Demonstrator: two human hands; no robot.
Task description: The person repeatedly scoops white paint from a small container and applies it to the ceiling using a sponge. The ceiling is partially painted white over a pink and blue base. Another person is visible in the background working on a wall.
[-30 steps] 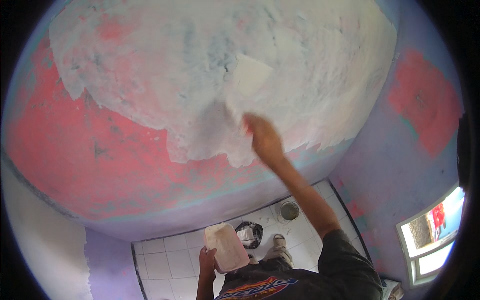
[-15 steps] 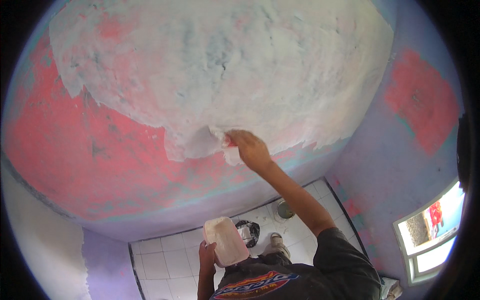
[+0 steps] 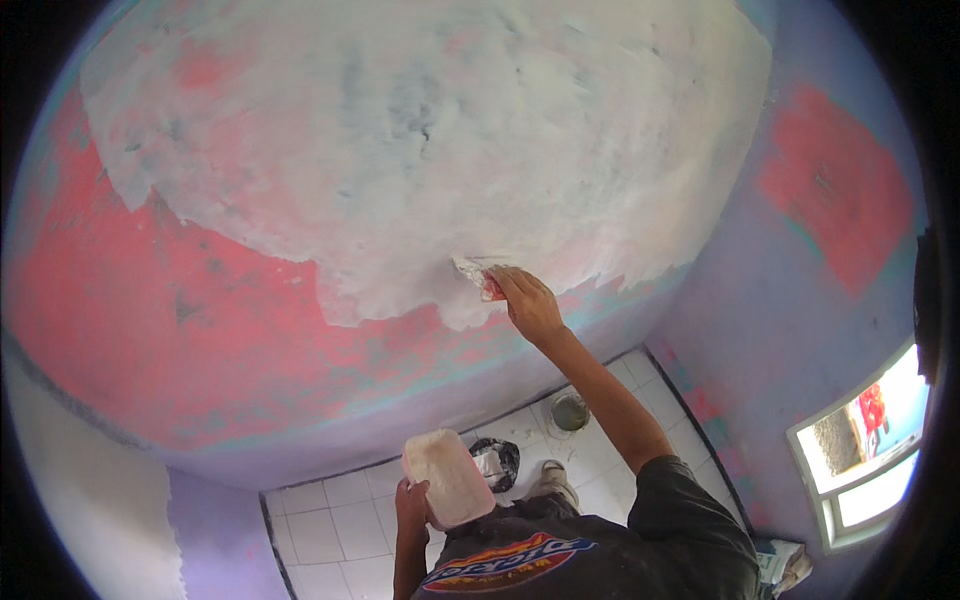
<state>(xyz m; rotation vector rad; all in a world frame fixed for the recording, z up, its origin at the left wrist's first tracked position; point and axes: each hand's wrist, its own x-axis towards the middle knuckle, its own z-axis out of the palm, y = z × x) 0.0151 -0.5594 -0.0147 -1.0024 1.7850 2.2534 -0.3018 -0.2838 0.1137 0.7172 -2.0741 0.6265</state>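
My right hand (image 3: 531, 303) grips a red putty scraper (image 3: 491, 286) whose blade is caked with white putty. The blade meets the wall (image 3: 420, 200), near the lower edge of a broad patch of pale filler over red and blue paint. Held low in front of my body, a pale pink plastic tub (image 3: 462, 503) is in my left hand (image 3: 414, 503), with fingers wrapped round its left side. Whitish paste coats the inside of the tub.
On the tiled floor (image 3: 318, 535) stand a round bucket (image 3: 569, 412) and a black bag (image 3: 508, 462) with white stuff in it. The right wall (image 3: 735, 330) has a small window (image 3: 858, 450). A sack (image 3: 785, 565) lies below the window.
My right hand has moved a little to the right with the scraper, and fresh putty now covers more of the wall's lower edge there. The tub stays nearly in place.
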